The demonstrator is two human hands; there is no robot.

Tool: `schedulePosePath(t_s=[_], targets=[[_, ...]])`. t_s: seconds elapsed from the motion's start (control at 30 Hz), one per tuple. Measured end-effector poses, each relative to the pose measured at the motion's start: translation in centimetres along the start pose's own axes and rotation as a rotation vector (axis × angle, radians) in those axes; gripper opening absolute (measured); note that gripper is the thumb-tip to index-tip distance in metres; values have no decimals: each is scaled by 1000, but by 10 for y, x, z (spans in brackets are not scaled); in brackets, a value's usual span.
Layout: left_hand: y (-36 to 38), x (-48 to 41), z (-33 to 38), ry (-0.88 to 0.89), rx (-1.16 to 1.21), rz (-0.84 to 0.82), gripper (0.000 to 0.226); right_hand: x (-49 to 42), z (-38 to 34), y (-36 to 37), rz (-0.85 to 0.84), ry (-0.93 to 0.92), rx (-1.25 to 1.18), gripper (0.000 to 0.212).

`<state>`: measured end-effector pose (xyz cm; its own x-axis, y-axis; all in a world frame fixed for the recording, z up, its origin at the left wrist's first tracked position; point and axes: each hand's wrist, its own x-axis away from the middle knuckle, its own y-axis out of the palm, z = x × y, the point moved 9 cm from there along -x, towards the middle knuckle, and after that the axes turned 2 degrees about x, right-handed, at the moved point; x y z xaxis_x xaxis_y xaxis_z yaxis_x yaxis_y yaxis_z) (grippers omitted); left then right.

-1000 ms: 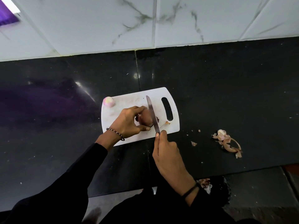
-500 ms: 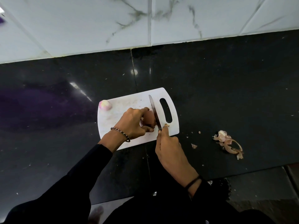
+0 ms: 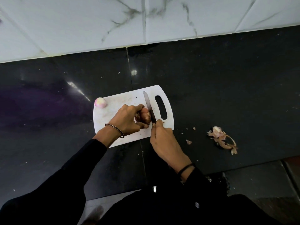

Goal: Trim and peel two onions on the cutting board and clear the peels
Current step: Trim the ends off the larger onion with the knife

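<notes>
Head view: left hand grips the brown unpeeled onion on the white plastic cutting board; right hand holds the steel knife, blade against it. Peeled pinkish onion sits at the board's far-left corner; papery peels lie on the black surface.

No text, label, brand, number or sign can be read anywhere in view.
</notes>
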<state>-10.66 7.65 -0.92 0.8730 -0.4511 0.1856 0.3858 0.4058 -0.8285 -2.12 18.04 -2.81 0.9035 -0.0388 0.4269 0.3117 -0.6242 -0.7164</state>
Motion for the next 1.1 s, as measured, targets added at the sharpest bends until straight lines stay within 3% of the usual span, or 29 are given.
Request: schedulePosePath(t_s=[0.23, 0.6, 0.93, 1.1], targets=[[1, 0, 0, -18, 2, -33, 65, 37, 19, 10, -133, 73, -6, 24], [-2, -2, -6, 18, 57, -81, 75, 24, 10, 22, -69, 80, -2, 19], [-4, 10, -14, 43, 137, 11, 73, -4, 5, 27, 19, 18, 58, 13], [-7, 17, -25, 64, 212, 54, 77, -1, 16, 18, 70, 12, -19, 36]])
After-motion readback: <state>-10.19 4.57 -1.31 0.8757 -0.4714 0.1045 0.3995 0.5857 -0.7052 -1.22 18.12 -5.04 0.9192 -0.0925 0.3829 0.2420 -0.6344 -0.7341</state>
